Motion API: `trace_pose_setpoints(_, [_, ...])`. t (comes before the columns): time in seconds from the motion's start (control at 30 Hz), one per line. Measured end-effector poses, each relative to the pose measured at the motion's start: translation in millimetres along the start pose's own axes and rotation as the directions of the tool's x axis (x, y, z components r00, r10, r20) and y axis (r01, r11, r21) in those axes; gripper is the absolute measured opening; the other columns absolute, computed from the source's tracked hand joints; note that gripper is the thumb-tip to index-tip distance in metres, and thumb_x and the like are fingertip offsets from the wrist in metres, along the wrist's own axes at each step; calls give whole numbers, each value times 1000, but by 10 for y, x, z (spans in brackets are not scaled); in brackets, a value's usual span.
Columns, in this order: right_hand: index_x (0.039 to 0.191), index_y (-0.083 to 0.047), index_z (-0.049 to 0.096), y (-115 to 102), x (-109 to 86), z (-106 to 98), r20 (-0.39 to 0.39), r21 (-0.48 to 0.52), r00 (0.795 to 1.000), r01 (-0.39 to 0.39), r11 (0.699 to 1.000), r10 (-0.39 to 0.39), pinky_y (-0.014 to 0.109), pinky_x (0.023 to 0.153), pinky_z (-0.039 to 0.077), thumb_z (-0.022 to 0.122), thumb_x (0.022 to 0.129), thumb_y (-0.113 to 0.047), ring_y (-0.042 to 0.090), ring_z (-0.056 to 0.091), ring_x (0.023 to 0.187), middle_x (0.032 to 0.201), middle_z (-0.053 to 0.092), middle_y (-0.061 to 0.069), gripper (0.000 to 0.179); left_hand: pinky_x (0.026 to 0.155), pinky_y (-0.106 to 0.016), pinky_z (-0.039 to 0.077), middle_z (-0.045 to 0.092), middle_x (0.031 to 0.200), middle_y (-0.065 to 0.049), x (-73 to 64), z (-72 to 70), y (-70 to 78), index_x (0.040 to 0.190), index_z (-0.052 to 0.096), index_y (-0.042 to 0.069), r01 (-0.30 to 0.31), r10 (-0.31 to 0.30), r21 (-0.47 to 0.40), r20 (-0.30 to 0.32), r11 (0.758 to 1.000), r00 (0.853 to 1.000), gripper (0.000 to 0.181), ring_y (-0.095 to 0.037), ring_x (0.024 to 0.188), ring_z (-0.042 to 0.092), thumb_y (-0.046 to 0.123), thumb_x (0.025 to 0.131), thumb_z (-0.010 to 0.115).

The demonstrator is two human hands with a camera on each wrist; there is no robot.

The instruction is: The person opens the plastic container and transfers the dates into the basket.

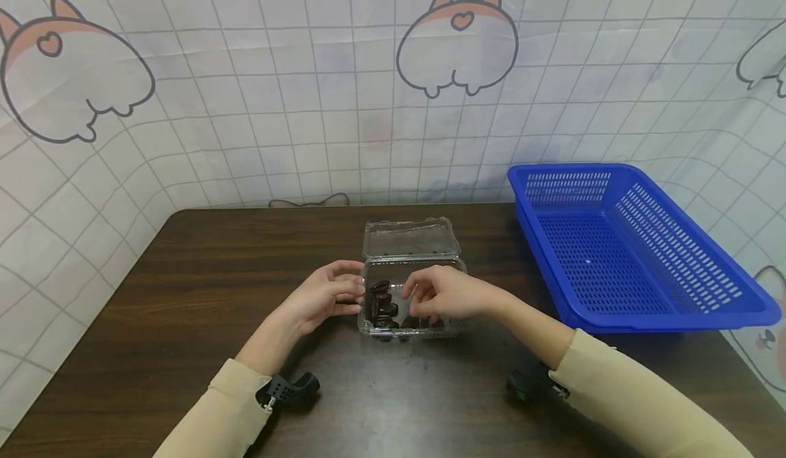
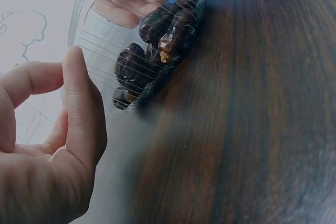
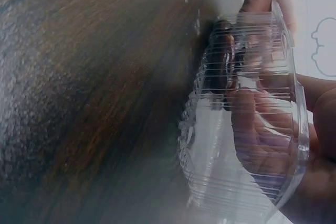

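A clear plastic clamshell box (image 1: 410, 332) stands on the table with its lid (image 1: 411, 238) folded back. Dark, wrinkled dates (image 1: 382, 304) lie mostly along its left and front sides, on a white liner. My left hand (image 1: 325, 294) is at the box's left wall, fingers and thumb apart, fingertips at the rim. In the left wrist view, dates (image 2: 160, 24) show through the ribbed plastic. My right hand (image 1: 445, 293) reaches into the box from the right with bent fingers. Through the wall in the right wrist view, its fingers (image 3: 244, 114) are close to a date; whether they pinch one is unclear.
A blue plastic basket (image 1: 543, 260) with slotted walls stands at the right of the dark wooden table (image 1: 245, 253). A white gridded cloth (image 1: 319, 89) with cartoon prints hangs behind and beside the table.
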State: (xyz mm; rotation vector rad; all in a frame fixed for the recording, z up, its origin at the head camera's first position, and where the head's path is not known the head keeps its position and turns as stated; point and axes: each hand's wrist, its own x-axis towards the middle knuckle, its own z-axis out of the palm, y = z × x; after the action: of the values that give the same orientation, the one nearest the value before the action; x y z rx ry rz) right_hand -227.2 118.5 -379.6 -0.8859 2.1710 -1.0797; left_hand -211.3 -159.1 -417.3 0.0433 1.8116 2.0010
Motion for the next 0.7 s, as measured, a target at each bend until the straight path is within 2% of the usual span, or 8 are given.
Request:
trace_pose_setpoints(0.27, [117, 2, 66, -3, 35, 34, 15, -50, 1000, -16, 999, 17, 36, 66, 61, 68, 96, -2, 26, 70, 79, 91, 70, 3, 21, 75, -30, 61, 60, 103, -8, -11, 9, 10, 147, 41, -1, 0, 0, 0, 7, 1000, 1000, 49, -17, 84, 64, 3, 101, 60])
trace_pose_setpoints(0.5, [112, 0, 69, 27, 53, 29, 35, -142, 999, 12, 990, -7, 28, 66, 58, 73, 92, -1, 14, 67, 77, 90, 67, 0, 21, 75, -30, 61, 60, 103, -8, -12, 8, 8, 147, 41, -1, -5, 5, 3, 6, 1000, 1000, 50, -17, 84, 64, 2, 101, 60])
trace_pose_setpoints(0.7, [109, -3, 71, 22, 70, 34, 58, -197, 998, 30, 980, -19, 25, 68, 55, 76, 89, -2, 11, 65, 80, 91, 66, 0, 20, 75, -30, 61, 60, 105, -8, -11, 5, 1, 147, 41, 0, -4, 4, 7, 1, 1000, 1000, 50, -17, 85, 64, 2, 101, 60])
